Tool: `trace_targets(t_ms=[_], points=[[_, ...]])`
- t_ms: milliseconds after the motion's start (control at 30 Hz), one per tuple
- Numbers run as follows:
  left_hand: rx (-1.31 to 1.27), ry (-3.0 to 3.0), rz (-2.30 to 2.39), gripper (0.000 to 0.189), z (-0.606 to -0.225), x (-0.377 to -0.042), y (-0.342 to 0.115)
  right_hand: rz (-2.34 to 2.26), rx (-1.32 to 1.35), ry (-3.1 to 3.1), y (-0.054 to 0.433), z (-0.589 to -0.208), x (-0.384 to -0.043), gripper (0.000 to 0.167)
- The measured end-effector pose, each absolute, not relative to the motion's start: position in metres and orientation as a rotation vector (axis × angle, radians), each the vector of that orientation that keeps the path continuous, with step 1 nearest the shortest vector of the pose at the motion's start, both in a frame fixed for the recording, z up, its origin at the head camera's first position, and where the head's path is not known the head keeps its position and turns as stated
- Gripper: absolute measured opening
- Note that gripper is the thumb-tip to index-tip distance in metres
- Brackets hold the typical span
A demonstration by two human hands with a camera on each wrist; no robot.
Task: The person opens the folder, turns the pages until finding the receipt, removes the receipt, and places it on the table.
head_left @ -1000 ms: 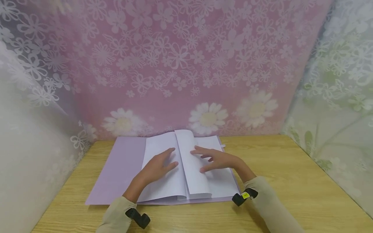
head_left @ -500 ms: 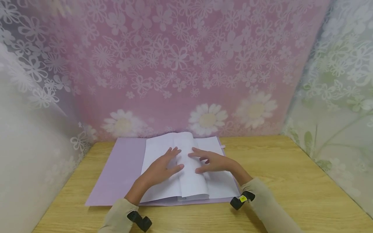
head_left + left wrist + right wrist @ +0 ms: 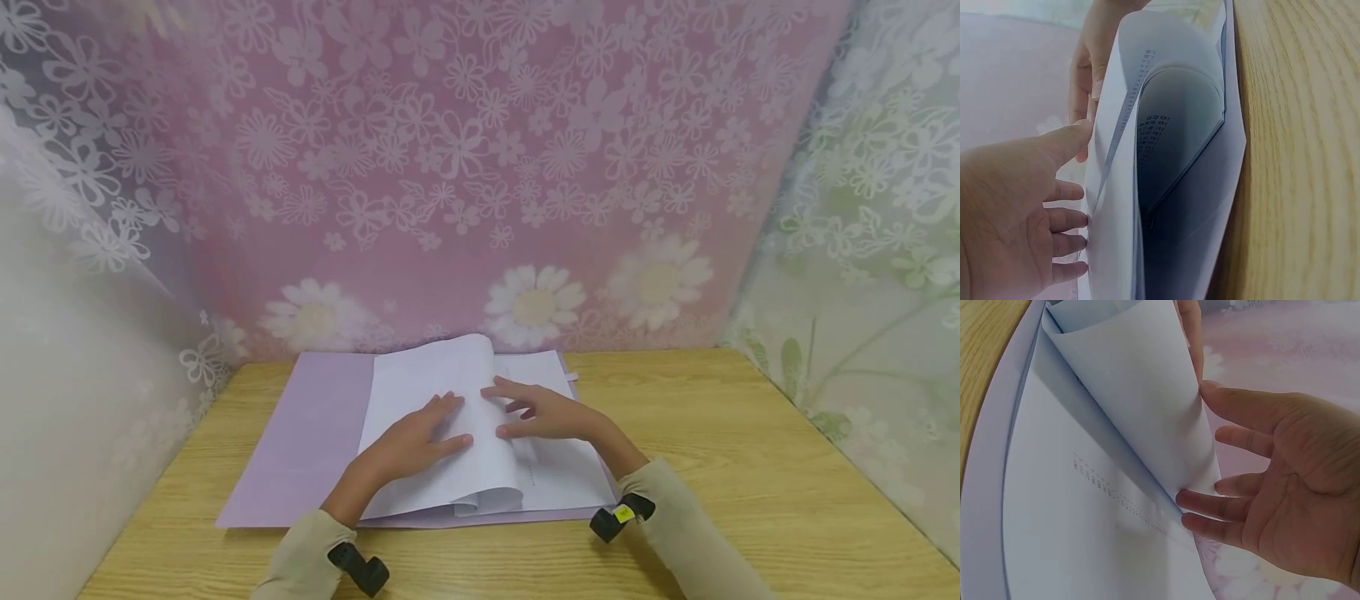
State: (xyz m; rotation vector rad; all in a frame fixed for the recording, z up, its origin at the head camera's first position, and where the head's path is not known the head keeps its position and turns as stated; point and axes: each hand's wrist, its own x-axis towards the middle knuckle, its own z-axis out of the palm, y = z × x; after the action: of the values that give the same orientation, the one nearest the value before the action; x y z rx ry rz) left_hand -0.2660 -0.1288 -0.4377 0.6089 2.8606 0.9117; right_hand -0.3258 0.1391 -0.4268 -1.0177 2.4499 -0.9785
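"How do the fingers stand?"
"The left hand (image 3: 416, 437) rests with spread fingers on the curled pages (image 3: 489, 471); the right hand (image 3: 546, 414) touches their bend, fingers apart, pinching nothing."
"Where are these pages?"
"In the middle of the open purple folder (image 3: 300, 437), left of the flat page (image 3: 566, 479). I think both hands should guide lightly, so no crease comes."

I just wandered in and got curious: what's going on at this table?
A person has both hands at the papers in a purple folder, which lies open on a wooden table. The left hand touches the papers, and the right hand touches a curled page. That page arches partway over, not flat; print shows on the sheet right of it.
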Motion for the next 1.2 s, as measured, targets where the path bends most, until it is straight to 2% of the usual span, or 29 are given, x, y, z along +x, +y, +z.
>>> trace_targets(t_ms=[500, 1200], points=[[0.580, 2.872, 0.947, 0.077, -0.439, -0.268, -0.132, -1.099, -1.061, 2.328, 0.137, -0.422, -0.324, 0.064], [0.616, 2.903, 0.935, 0.074, -0.436, -0.268, -0.132, -0.979, -1.150, 2.313, 0.127, -0.433, -0.322, 0.053]])
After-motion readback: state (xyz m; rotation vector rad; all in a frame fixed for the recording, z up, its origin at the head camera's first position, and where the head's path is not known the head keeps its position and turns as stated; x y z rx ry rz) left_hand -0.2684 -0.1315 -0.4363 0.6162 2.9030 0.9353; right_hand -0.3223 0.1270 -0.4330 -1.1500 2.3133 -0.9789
